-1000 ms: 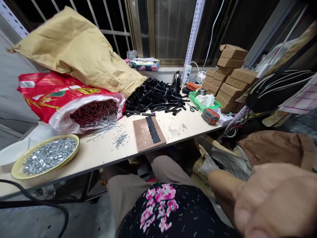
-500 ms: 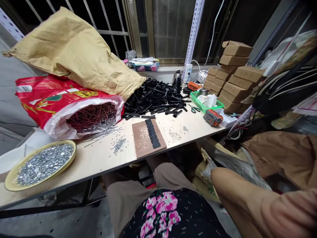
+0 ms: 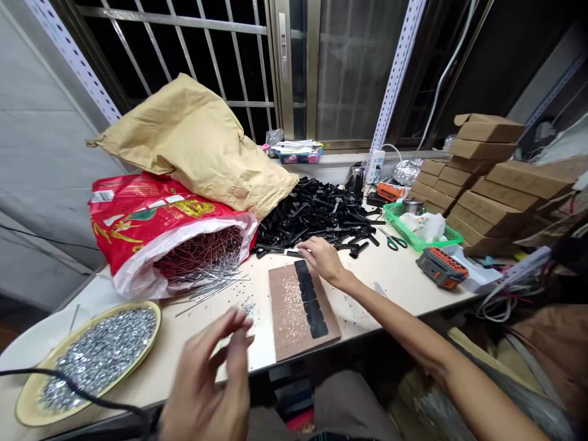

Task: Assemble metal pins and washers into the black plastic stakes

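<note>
My left hand (image 3: 211, 373) is raised in front of the bench's near edge, blurred, fingers curved and thumb apart, with nothing visible in it. Beyond it lie loose small metal nuts or washers (image 3: 248, 308). My right hand (image 3: 324, 258) reaches over the far end of a brown board (image 3: 287, 318). Its fingertips are at the right end of a single black plastic piece (image 3: 293, 253); whether they grip it is unclear. On the board, a row of flat black ends (image 3: 312, 304) runs from far to near. A heap of black plastic parts (image 3: 316, 211) lies behind the hand.
At left, a yellow tray (image 3: 154, 343) holds small metal rings, and a dark cord (image 3: 68, 383) crosses it. A red sack (image 3: 133, 214) spills thin metal rods. Scissors (image 3: 392, 242), a green basket (image 3: 452, 240), an orange-grey tool battery (image 3: 441, 269) and cardboard boxes (image 3: 487, 211) stand right.
My left hand has come into view at the lower front. My right arm has swung from the lower right onto the bench by the black parts. The view has shifted, showing the bench lower.
</note>
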### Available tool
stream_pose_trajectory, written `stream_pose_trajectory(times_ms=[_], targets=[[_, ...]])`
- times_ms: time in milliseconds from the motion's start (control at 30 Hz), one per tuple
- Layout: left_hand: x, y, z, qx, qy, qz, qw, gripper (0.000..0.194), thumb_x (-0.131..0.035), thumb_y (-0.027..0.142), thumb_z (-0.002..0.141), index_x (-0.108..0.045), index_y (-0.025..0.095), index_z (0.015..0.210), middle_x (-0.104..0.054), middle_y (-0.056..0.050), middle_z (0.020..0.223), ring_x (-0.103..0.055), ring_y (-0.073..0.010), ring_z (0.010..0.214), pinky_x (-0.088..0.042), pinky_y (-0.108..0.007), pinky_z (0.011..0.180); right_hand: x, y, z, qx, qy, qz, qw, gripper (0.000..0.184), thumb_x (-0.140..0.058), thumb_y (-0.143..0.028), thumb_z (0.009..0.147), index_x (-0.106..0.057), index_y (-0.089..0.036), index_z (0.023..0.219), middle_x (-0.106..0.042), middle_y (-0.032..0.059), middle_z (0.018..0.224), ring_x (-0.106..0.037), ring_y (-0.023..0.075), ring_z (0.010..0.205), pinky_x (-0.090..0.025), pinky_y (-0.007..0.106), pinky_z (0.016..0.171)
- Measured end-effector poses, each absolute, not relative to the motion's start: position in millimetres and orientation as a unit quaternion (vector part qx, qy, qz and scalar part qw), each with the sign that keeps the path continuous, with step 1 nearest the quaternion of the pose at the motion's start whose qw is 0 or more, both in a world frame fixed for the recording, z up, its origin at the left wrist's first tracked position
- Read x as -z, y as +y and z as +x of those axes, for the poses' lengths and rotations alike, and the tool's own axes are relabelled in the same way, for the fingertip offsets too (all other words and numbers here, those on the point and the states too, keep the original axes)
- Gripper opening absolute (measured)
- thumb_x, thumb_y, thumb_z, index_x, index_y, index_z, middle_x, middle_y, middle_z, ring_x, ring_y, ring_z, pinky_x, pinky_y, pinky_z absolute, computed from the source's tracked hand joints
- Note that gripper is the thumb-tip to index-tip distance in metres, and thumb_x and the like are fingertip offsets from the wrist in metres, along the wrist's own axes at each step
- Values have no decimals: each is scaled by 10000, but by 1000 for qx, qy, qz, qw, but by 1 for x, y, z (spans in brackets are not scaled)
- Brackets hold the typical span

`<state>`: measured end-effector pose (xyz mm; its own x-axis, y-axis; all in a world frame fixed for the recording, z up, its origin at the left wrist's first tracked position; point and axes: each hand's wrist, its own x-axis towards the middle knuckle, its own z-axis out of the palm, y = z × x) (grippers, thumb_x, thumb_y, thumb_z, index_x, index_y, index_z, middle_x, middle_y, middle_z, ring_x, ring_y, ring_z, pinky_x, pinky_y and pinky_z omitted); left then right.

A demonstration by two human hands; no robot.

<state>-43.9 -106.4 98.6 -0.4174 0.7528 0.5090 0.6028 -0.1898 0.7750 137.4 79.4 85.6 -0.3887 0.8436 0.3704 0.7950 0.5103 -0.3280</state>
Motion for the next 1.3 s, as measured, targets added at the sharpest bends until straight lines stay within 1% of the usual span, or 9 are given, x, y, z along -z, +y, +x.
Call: stream_pose_trajectory(times_ms=[67, 167, 300, 500, 700, 867, 933, 1167, 1300], targets=[[-81, -72, -57, -505, 652, 561, 73, 289, -540, 377, 878, -603, 223, 1115, -644, -51, 1074, -624, -193, 871, -512, -322, 713, -57, 122, 123, -50, -845, -500, 184, 216, -493, -306, 950, -672, -210, 1024, -655, 43, 1037, -566, 174, 958, -439, 275, 844], [-51, -26, -88, -393, 692, 605, 28, 303, -450, 358, 911, -630, 190, 1088, -659, -77, 1060, -608, -225, 893, -481, -340, 758, -24, 158, 103, -54, -858, -494, 132, 218, -542, -360, 917, -660, -227, 1044, -650, 49, 1065, -540, 196, 1010, -421, 284, 844], [-23, 8, -130, -246, 753, 608, -56, 335, -402, 333, 921, -667, 169, 1043, -667, -94, 986, -533, -283, 945, -435, -375, 778, -4, 178, 84, -42, -863, -498, 81, 209, -533, -298, 907, -633, -220, 1074, -634, 80, 1065, -522, 234, 1029, -413, 329, 843], [-8, 17, -152, -172, 737, 654, -14, 297, -436, 299, 904, -700, 176, 961, -648, -94, 914, -497, -271, 908, -410, -351, 718, 6, 187, 79, -25, -873, -484, 54, 255, -421, -212, 929, -646, -188, 1047, -578, 125, 1097, -521, 250, 1012, -428, 323, 786], [-2, 20, -147, -177, 676, 716, 9, 295, -451, 316, 915, -708, 193, 991, -637, -83, 877, -477, -235, 873, -410, -322, 690, -4, 177, 97, -25, -875, -475, 92, 250, -431, -209, 930, -622, -196, 1090, -558, 92, 1086, -543, 211, 993, -430, 285, 817], [-4, 27, -146, -127, 632, 764, 29, 290, -470, 332, 914, -729, 204, 888, -636, -76, 847, -470, -226, 875, -402, -311, 694, -16, 144, 113, -74, -879, -408, 235, 218, -446, -175, 922, -625, -190, 1044, -584, 64, 1036, -577, 178, 936, -451, 271, 815], [-4, 28, -144, -104, 631, 768, 34, 278, -484, 318, 907, -728, 196, 856, -636, -79, 840, -475, -234, 879, -400, -322, 699, -20, 125, 115, -95, -878, -387, 264, 203, -460, -171, 916, -627, -191, 1030, -598, 57, 1010, -588, 174, 921, -465, 270, 800], [3, 29, -127, -157, 683, 710, 71, 252, -450, 180, 869, -682, 138, 779, -623, -127, 831, -517, -273, 912, -406, -362, 727, -21, 74, 106, -139, -869, -377, 289, 172, -482, -208, 931, -637, -191, 1003, -634, 50, 957, -609, 169, 864, -499, 284, 766], [6, 30, -126, -205, 692, 687, 83, 211, -454, 149, 823, -651, 137, 748, -625, -127, 836, -536, -269, 920, -416, -366, 779, -14, 67, 95, -168, -868, -365, 293, 204, -479, -186, 930, -641, -177, 1055, -635, 51, 935, -609, 164, 854, -505, 284, 766]])
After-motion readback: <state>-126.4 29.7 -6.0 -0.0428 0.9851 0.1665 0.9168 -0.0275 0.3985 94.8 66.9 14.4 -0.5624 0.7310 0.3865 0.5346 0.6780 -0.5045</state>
